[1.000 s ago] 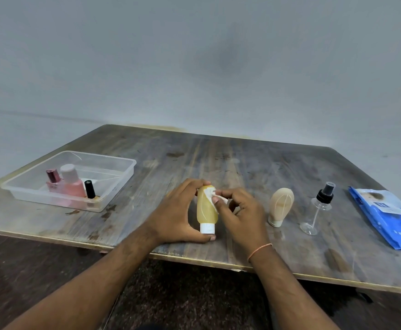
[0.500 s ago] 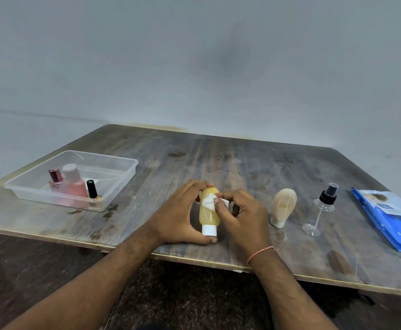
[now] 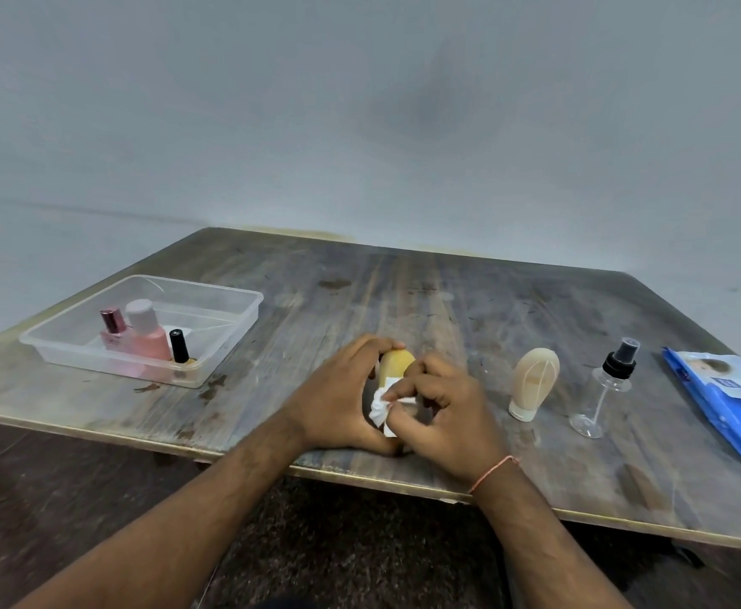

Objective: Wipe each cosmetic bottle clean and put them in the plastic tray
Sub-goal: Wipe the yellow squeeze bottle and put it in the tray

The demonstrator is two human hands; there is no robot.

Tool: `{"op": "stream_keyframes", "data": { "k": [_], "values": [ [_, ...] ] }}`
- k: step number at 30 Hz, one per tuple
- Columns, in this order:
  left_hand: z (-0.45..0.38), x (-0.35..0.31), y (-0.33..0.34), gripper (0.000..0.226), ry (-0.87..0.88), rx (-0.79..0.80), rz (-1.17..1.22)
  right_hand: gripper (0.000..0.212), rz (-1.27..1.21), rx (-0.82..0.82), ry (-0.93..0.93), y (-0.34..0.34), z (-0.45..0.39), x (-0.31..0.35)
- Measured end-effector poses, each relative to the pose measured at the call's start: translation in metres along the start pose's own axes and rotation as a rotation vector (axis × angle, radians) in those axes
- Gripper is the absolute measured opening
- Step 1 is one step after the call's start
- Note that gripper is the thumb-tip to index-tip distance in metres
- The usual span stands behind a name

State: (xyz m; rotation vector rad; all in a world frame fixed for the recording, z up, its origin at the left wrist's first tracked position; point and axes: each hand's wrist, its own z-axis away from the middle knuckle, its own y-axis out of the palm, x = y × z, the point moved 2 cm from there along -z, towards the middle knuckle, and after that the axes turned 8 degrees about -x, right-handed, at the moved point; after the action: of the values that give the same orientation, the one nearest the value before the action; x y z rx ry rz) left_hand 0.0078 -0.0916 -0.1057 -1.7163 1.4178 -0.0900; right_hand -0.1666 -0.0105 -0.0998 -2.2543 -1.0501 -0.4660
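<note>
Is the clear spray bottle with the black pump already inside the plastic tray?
No, the clear spray bottle stands on the table at the right, far from the plastic tray.

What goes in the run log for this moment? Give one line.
step: wiping | left hand: holds yellow bottle | right hand: rubs white wipe on it | plastic tray: three bottles in

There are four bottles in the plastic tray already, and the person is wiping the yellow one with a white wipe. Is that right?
Not quite. The head view shows three bottles in the plastic tray, not four: a dark red-capped bottle, a pink bottle and a small black-capped bottle. The rest is right: the left hand holds the yellow bottle while the right hand rubs it with the white wipe.
</note>
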Motion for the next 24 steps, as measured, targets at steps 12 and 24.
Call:
{"op": "stream_keyframes", "data": {
  "k": [12,24],
  "values": [
    [0.002,-0.005,0.000,0.115,0.037,-0.108,-0.039,0.013,0.205,-0.184,-0.133,0.002,0.000,0.001],
    [0.001,-0.010,0.000,0.110,0.062,-0.019,-0.025,0.017,0.221,-0.243,-0.031,0.001,-0.008,-0.005]
  ]
}}
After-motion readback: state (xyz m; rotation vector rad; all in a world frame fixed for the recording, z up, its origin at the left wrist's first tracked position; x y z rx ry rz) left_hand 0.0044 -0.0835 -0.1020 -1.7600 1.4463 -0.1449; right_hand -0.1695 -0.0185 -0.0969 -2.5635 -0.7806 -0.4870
